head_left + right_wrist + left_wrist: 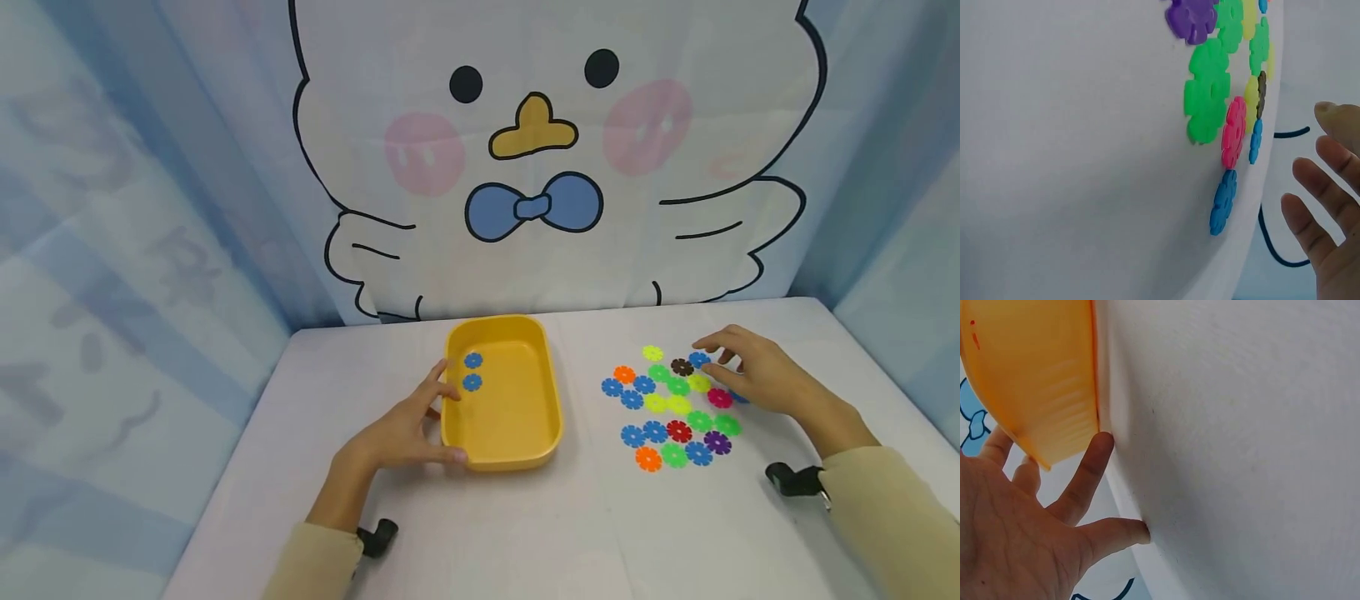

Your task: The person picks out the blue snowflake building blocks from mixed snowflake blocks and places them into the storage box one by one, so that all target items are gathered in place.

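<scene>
My left hand [408, 429] is at the left side of a yellow plastic tray [504, 460], its fingers spread and fairly straight. One fingertip reaches over the rim, and the thumb lies by the near left corner. In the left wrist view, fingers [1088, 472] show against the tray's outer wall [1054, 381]. Inside the tray, two blue flower-shaped discs [472, 382] lie near the left wall. Above the far right of a spread of coloured discs hovers my right hand [765, 371], fingers loosely bent and holding nothing. Nearest its fingertips lies a blue disc [700, 359], beside a brown disc [682, 367].
Loose discs in green, yellow, orange, red, purple and blue lie flat on the white table [570, 533], right of the tray. A pink disc [1234, 132] and a blue disc [1223, 202] lie below the right hand. Behind the table hangs a printed curtain [532, 267].
</scene>
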The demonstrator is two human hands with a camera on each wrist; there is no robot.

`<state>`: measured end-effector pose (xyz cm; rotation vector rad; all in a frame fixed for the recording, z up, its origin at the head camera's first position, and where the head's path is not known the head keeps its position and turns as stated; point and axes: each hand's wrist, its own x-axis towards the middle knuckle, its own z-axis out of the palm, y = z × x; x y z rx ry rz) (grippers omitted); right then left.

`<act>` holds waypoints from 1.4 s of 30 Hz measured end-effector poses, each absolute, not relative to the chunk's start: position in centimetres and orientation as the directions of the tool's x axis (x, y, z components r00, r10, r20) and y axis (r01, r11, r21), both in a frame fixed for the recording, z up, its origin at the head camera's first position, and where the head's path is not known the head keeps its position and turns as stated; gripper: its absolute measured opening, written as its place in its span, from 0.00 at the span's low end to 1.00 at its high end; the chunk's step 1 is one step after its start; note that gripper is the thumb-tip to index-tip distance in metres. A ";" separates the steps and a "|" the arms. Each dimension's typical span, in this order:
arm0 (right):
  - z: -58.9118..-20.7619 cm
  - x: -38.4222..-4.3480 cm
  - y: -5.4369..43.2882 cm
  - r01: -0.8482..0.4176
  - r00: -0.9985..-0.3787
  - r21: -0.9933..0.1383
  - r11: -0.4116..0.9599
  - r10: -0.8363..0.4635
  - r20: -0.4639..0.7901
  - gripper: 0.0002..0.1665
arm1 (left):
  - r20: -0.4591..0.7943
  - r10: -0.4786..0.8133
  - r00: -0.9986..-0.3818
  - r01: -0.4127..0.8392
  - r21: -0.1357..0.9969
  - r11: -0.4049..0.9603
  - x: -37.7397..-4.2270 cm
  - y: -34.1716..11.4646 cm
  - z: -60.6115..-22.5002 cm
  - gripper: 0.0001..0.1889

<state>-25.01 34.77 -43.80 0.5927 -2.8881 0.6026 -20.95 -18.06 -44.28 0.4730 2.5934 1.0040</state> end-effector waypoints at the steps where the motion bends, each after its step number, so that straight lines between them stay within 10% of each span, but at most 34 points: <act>1: -43.8 -25.3 34.8 -0.399 -0.916 -0.360 0.843 -0.350 0.194 0.24 | -0.174 0.409 -0.896 0.186 0.690 0.700 -20.9 -18.1 -44.3 0.43; 42: -45.4 -28.3 35.4 -0.075 -0.971 -0.512 0.856 -0.179 -0.158 0.27 | -0.154 0.436 -0.887 0.216 0.696 0.685 -21.1 -18.5 -44.3 0.43</act>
